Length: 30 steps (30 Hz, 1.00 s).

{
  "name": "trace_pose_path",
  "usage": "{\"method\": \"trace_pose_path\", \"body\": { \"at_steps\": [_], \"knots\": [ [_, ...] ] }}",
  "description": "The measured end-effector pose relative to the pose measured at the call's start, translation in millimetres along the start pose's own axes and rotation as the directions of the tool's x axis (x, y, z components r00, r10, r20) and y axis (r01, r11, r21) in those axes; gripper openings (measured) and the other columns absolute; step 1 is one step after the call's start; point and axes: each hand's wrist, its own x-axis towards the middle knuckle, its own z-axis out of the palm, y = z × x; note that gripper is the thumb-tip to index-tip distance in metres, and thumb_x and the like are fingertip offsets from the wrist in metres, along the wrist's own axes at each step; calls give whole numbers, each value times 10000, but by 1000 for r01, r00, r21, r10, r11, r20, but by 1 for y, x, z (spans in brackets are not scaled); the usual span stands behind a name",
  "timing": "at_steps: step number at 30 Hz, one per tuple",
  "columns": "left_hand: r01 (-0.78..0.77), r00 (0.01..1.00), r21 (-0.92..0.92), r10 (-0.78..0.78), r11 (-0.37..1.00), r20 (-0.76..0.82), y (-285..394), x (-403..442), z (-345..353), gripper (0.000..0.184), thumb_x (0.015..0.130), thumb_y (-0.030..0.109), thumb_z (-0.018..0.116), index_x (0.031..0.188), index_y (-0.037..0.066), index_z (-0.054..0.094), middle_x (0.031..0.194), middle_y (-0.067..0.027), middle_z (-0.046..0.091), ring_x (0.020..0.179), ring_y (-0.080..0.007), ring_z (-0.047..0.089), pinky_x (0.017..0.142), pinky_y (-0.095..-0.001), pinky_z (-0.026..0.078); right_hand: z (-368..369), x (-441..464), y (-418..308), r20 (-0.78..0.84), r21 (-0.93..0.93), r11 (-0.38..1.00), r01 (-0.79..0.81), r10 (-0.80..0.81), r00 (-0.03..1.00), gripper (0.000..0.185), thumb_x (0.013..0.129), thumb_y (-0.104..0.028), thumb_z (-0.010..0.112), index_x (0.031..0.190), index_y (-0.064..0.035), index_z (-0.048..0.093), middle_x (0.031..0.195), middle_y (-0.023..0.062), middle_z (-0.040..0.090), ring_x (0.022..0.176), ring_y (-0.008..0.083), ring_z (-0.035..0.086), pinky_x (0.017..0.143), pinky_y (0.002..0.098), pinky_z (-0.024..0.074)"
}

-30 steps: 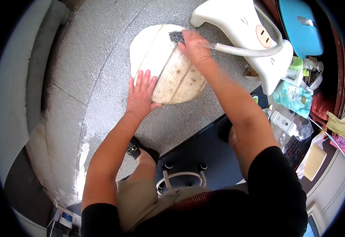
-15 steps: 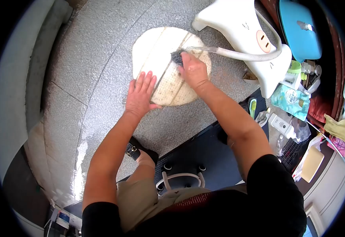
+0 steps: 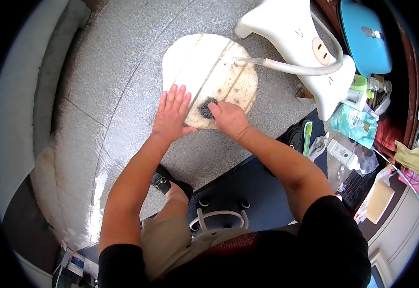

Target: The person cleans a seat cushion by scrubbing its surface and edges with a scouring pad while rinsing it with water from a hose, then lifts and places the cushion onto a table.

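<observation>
While the left hand [image 3: 171, 116] lies spread, the right hand [image 3: 229, 119], pinching a scrubber [image 3: 205, 109], has moved down the pad [image 3: 188, 62]; spots [image 3: 236, 90] remain.

Your scouring pad [image 3: 205, 108] is looking wiry, rough & matt. Your round slab [image 3: 185, 62] is showing a dimpled, spotted surf., mat'l unclear. The stool [image 3: 284, 31] is looking like smooth, glossy plastic; the hose [image 3: 310, 70], smooth plastic w/ a clear tip [image 3: 249, 60]. You're seeing rough, speckled stone flr [image 3: 116, 57], part shiny; the refill pouch [image 3: 354, 122] is showing glossy film.
</observation>
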Motion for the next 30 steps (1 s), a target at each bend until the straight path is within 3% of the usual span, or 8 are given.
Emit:
{"method": "trace_pose_path", "body": {
  "at_steps": [3,5,10,13,19,23,28,30],
  "knots": [
    [48,999,-58,-47,997,14,17,-3,2,1161,716,728,632,1525,28,181,1604,-180,86,1490,-347,13,1197,-497,39,-41,7,-11,196,20,996,-86,81,977,364,759,-316,728,1049,-143,592,969,59,551,942,235,566,688,353,518],
    [235,971,-21,-233,972,47,37,-3,-2,1078,785,728,558,1527,34,200,1597,-180,116,1490,-328,31,1194,-489,40,-35,8,-11,127,41,995,-86,80,989,357,763,-302,725,1054,-142,593,1001,71,550,966,239,558,708,353,523],
    [199,980,-176,-194,964,45,11,1,-18,937,820,652,574,1482,37,331,1568,-174,217,1455,-340,174,1183,-492,97,-31,4,4,66,131,989,69,-78,995,330,745,-218,709,1045,-134,600,1070,66,550,1010,246,543,819,356,519],
    [42,940,-103,-74,994,-333,-17,25,5,799,851,528,595,1467,73,366,1559,-153,255,1451,-357,189,1177,-500,128,-30,14,22,0,97,965,244,-246,969,333,723,-192,717,1030,-131,602,1062,58,548,995,245,549,831,351,515],
    [43,928,-61,-63,997,-368,-21,39,9,666,895,402,554,1474,135,364,1579,-117,236,1475,-343,148,1176,-524,121,-24,117,71,-309,45,985,-165,171,936,322,769,-152,730,1050,-80,589,1064,132,558,1033,311,535,878,410,483],
    [86,897,-142,-138,986,-420,-10,42,8,605,883,380,574,1417,128,446,1517,-109,340,1434,-335,239,1164,-531,148,-19,104,37,-242,257,888,-382,441,864,355,776,-149,725,1095,-80,586,1038,128,566,1043,328,525,901,414,476],
    [150,844,-147,-204,978,-497,3,52,18,490,903,398,559,1339,174,547,1402,-72,460,1374,-296,328,1146,-549,178,-15,7,11,-21,236,966,110,-108,994,415,656,-100,778,1027,-115,592,965,90,543,910,287,573,816,371,523],
    [129,808,-157,-196,979,-556,6,52,15,488,877,340,596,1345,212,543,1363,-88,477,1362,-313,341,1143,-542,188,-14,44,41,-106,191,979,74,-54,993,296,727,-108,720,1003,-109,615,908,84,541,912,273,573,756,365,527]
  ]
}}
